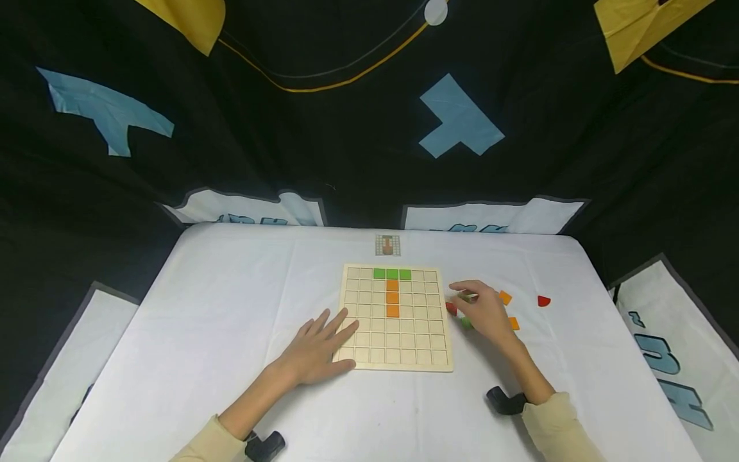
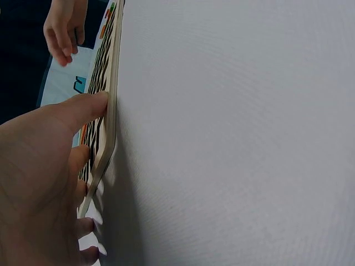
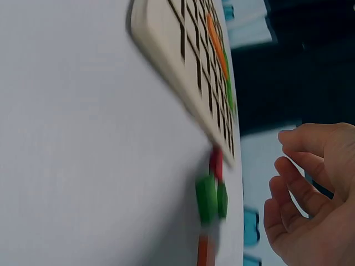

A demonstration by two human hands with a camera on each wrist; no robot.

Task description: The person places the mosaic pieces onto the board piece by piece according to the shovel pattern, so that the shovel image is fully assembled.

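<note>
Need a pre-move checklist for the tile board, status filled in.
1. Left hand on board: ok, touching its left side.
2. Right hand free: ok, no piece visible in its grasp.
3. Placed tiles in cells: ok, three green tiles along the far row, three orange tiles in a column below the middle one.
4. Loose pieces near right hand: ok.
5. Nearest red piece clear of board edge: cannot tell.
6. Layout matches card: cannot tell, card too small.

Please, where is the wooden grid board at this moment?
In the head view, the wooden grid board lies between the left hand, touching its left edge, and loose coloured pieces on the right.
</note>
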